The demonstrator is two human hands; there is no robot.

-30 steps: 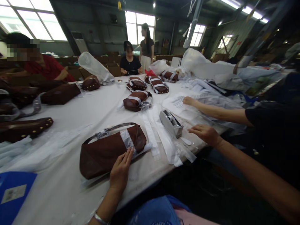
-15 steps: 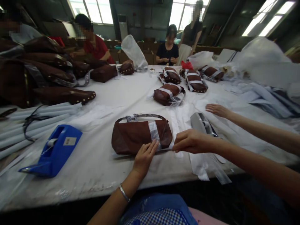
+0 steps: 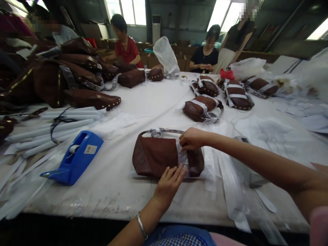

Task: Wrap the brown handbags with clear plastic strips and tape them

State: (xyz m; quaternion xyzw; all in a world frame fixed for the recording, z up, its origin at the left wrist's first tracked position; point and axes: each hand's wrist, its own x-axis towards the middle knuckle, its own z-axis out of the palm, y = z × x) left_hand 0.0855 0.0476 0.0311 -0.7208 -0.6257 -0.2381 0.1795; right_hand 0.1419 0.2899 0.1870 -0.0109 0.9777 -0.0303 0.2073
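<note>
A brown handbag (image 3: 156, 155) lies on the table before me, its looped handle on the far side. A pale, shiny wrapping strip (image 3: 182, 156) crosses its right part from top to bottom. My left hand (image 3: 169, 184), with a silver bangle on the wrist, rests stretched fingers flat on the strip's lower end. At the bag's upper edge my right hand (image 3: 192, 139) is closed, its fingertips pinching the strip's upper part. A grey tape dispenser (image 3: 242, 164) stands right of the bag, partly hidden by my right forearm.
A blue tape dispenser (image 3: 79, 157) stands at left, near several white rolled tubes (image 3: 61, 128). Brown bags (image 3: 84, 78) are piled at the far left. Strapped bags (image 3: 202, 107) lie beyond mine. Several people stand or sit across the table, and another person's fingers (image 3: 319, 166) show at the right edge.
My right hand has gone from the bag's lower right corner up to its top edge. The other person's hand has drawn back to the right. My view has turned left.
</note>
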